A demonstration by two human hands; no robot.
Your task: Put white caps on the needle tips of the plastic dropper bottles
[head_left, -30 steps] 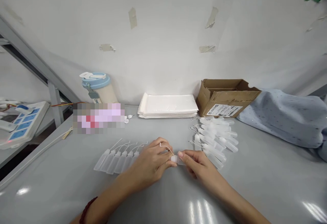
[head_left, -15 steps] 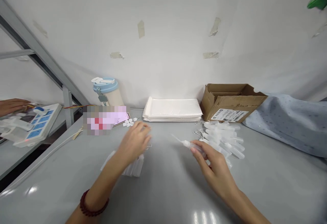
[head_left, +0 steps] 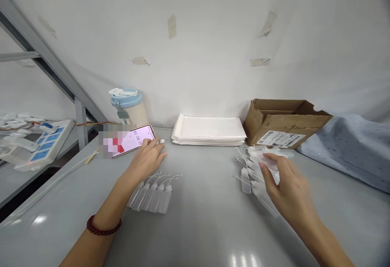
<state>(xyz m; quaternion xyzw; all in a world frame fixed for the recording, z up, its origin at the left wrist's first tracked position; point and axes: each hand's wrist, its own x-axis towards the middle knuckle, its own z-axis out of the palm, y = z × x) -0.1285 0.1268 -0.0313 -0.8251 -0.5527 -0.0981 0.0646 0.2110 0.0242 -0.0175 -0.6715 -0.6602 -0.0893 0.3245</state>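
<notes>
Beside the phone, my left hand reaches over small white caps, fingers spread and slightly bent; most of the caps are hidden under it. Below that wrist, several translucent plastic dropper bottles lie side by side in a row, thin bent white tips pointing away from me. On the right, my right hand is over a loose heap of similar bottles. Its thumb and index finger close around one translucent bottle at the top of the heap, partly hidden by the fingers.
A phone with a lit screen lies by a blue-lidded cup. White padded envelopes are stacked against the wall. An open cardboard box and pale blue cloth stand at right. A sealing device is at far left.
My left hand has moved left and back onto the caps, uncovering the bottle row. My right hand has gone right into the heap. The co-worker's hand at far left is out of view.
</notes>
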